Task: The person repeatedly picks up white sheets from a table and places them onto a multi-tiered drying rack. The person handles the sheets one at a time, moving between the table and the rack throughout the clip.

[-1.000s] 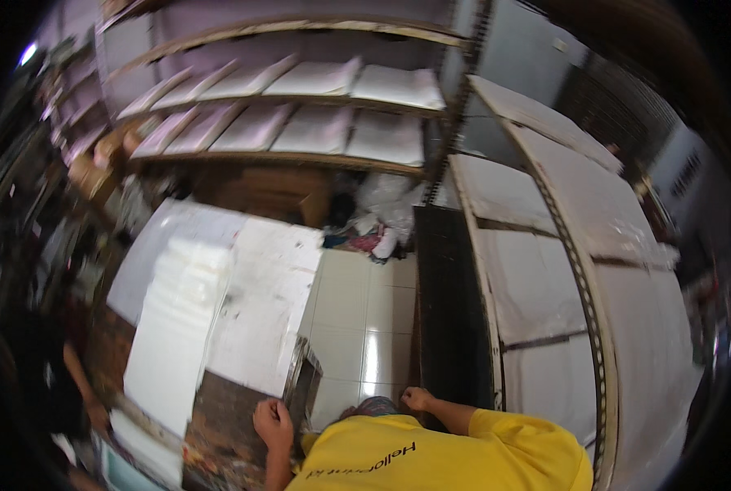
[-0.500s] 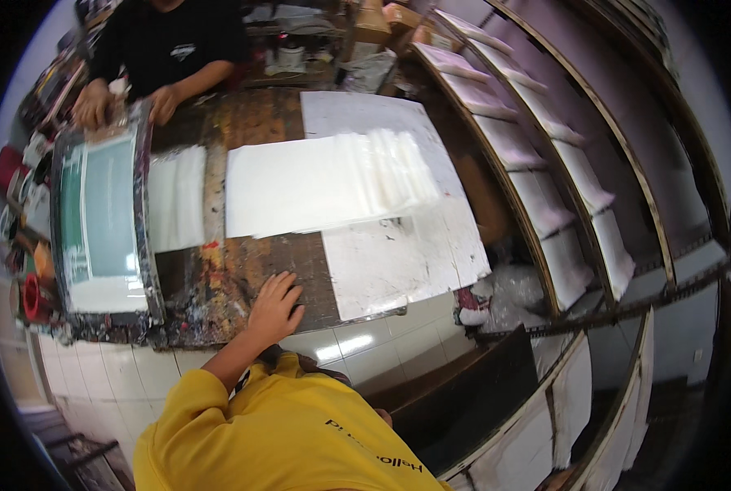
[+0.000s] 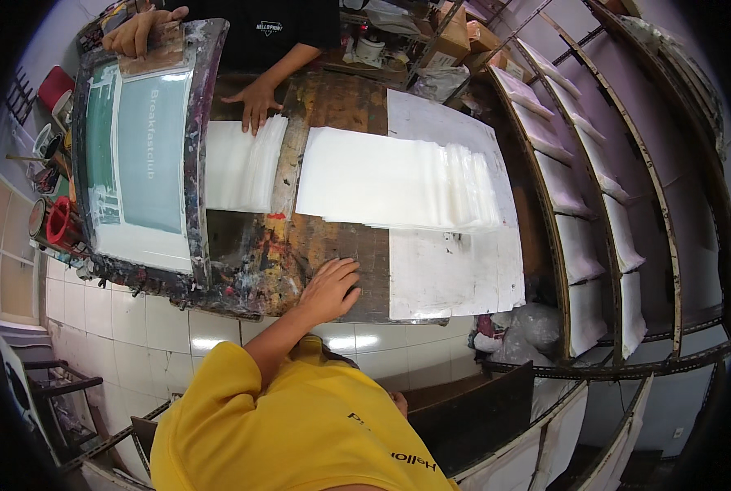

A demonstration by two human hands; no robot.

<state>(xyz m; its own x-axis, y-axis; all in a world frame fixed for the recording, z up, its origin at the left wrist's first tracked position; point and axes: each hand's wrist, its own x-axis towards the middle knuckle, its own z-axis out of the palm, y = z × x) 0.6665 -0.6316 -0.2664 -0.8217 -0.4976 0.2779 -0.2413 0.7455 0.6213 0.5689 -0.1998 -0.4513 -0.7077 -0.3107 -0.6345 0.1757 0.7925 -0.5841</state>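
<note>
My left hand lies on the near edge of the stained wooden table, its fingers spread and nothing in them. Beyond it is a fanned stack of white sheets, untouched by my hand. Only a bit of my right hand shows past my yellow top; its fingers are hidden. To the left stands a framed printing screen with a teal and green area. A co-worker's hand grips a squeegee at its far end. The co-worker's other hand touches a smaller stack of white sheets beside the screen.
A whitish board covers the table's right part. Drying racks with white sheets stand along the right. Paint containers, one a red tub, crowd the left side. Boxes sit on the back shelf. A dark panel is low at the right.
The view has shifted. The co-worker had both hands at the squeegee; now one has moved onto the smaller stack. The screen looks raised. My left hand still rests on the table.
</note>
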